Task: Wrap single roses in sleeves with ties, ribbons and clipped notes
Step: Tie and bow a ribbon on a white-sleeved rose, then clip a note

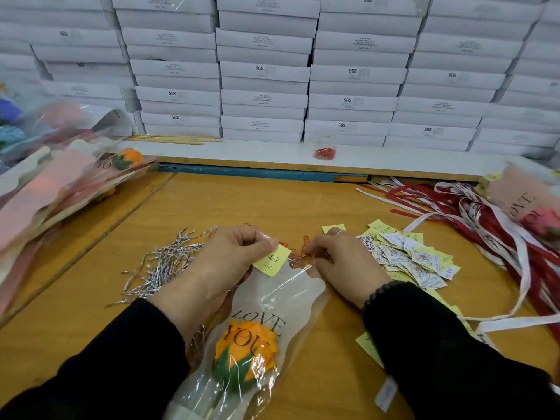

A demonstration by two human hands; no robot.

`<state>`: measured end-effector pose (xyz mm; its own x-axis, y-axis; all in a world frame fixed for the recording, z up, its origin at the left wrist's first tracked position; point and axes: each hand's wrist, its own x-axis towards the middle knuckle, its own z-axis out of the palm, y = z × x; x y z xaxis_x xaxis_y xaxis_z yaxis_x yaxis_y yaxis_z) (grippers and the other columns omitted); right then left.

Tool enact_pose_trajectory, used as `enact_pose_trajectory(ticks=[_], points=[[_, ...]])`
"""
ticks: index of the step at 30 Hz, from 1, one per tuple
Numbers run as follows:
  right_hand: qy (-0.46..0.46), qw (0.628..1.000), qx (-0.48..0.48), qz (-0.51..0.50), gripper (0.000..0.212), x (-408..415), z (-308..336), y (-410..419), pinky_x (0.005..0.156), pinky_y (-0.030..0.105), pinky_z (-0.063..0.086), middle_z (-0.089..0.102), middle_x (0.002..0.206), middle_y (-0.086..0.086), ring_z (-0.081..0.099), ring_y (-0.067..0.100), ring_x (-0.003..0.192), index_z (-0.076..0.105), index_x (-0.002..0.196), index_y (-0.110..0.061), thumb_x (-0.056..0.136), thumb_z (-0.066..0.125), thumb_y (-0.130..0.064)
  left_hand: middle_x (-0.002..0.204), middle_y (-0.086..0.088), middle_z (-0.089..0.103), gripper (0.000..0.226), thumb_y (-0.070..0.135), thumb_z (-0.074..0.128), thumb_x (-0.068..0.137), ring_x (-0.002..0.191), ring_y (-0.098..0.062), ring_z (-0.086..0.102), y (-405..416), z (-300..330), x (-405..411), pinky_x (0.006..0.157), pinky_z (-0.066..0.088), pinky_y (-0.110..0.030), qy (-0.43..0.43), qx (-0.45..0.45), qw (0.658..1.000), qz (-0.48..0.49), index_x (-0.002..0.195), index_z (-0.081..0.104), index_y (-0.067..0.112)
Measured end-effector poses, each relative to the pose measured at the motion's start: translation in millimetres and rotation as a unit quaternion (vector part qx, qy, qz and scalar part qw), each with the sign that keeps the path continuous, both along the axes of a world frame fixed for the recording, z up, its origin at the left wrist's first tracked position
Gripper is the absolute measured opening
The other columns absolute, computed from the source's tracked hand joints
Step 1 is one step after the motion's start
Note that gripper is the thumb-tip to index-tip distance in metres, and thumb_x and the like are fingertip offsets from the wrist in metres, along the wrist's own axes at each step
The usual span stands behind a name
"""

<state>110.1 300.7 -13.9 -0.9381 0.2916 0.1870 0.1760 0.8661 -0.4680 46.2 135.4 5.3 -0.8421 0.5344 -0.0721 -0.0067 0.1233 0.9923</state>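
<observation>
An orange rose [245,350] lies in a clear sleeve [272,301] printed LOVE YOU, its head toward me on the wooden table. My left hand [224,262] pinches the sleeve's top edge together with a yellow handwritten note [271,259]. My right hand [342,259] pinches an orange-red paper clip [303,256] at that same edge, right beside the note. More orange clips [306,239] lie just beyond my fingers.
Silver twist ties [163,262] lie in a heap at left. Yellow and printed notes [409,256] are piled at right, beside red and white ribbons [500,225]. Wrapped roses [75,183] are stacked far left, another [533,204] far right. White boxes [263,71] wall the back; a clip bag [325,152] sits on the ledge.
</observation>
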Motion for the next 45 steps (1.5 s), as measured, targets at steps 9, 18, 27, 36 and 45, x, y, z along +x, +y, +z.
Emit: enact_pose_trajectory(ticks=[9, 18, 27, 36, 45], points=[[0.013, 1.0, -0.006, -0.009, 0.013, 0.1, -1.3, 1.1, 0.073, 0.029, 0.045, 0.059, 0.087, -0.001, 0.054, 0.015, 0.082, 0.052, 0.092, -0.023, 0.087, 0.06, -0.013, 0.064, -0.006, 0.063, 0.019, 0.014, 0.062, 0.087, 0.052, -0.01, 0.057, 1.2, 0.9, 1.5, 0.05, 0.045, -0.02, -0.013, 0.007, 1.0, -0.006, 0.07, 0.063, 0.005], [0.01, 0.999, 0.008, -0.033, 0.007, -0.8, -0.9, 3.0, 0.069, 0.021, 0.038, 0.055, 0.086, -0.001, 0.051, 0.012, 0.08, 0.063, 0.088, -0.012, 0.088, 0.057, -0.012, 0.07, -0.01, 0.064, 0.02, 0.014, 0.063, 0.086, 0.06, -0.016, 0.058, 1.8, 0.9, 1.9, 0.057, 0.043, -0.026, -0.017, 0.003, 1.0, -0.005, 0.067, 0.062, 0.008], [0.109, 0.983, -0.146, -0.025, 0.013, 7.2, 10.0, 1.1, 0.058, 0.02, 0.047, 0.061, 0.078, -0.004, 0.057, 0.007, 0.065, 0.05, 0.082, -0.021, 0.094, 0.05, -0.014, 0.071, -0.011, 0.063, 0.017, 0.014, 0.063, 0.086, 0.059, -0.017, 0.057, 2.4, 1.1, 2.3, 0.054, 0.045, -0.024, -0.018, -0.001, 1.0, -0.006, 0.071, 0.063, 0.005], [0.158, 0.885, -0.434, 0.064, 0.019, 14.0, 22.6, -6.6, 0.051, 0.014, 0.044, 0.072, 0.071, 0.001, 0.061, 0.006, 0.057, 0.065, 0.095, -0.015, 0.089, 0.055, 0.001, 0.071, -0.011, 0.061, 0.02, 0.016, 0.063, 0.085, 0.06, -0.017, 0.054, 2.8, 0.8, 2.4, 0.055, 0.04, -0.024, -0.002, -0.001, 1.0, -0.015, 0.083, 0.064, -0.005], [0.175, 0.884, -0.43, 0.055, 0.013, 12.7, 18.8, -13.3, 0.053, 0.013, 0.045, 0.066, 0.067, -0.003, 0.058, 0.004, 0.06, 0.07, 0.078, -0.013, 0.081, 0.065, -0.001, 0.07, -0.011, 0.064, 0.019, 0.016, 0.065, 0.084, 0.058, -0.016, 0.057, 3.8, -0.4, 2.8, 0.056, 0.044, -0.025, -0.008, 0.01, 0.999, -0.029, 0.079, 0.065, -0.002]])
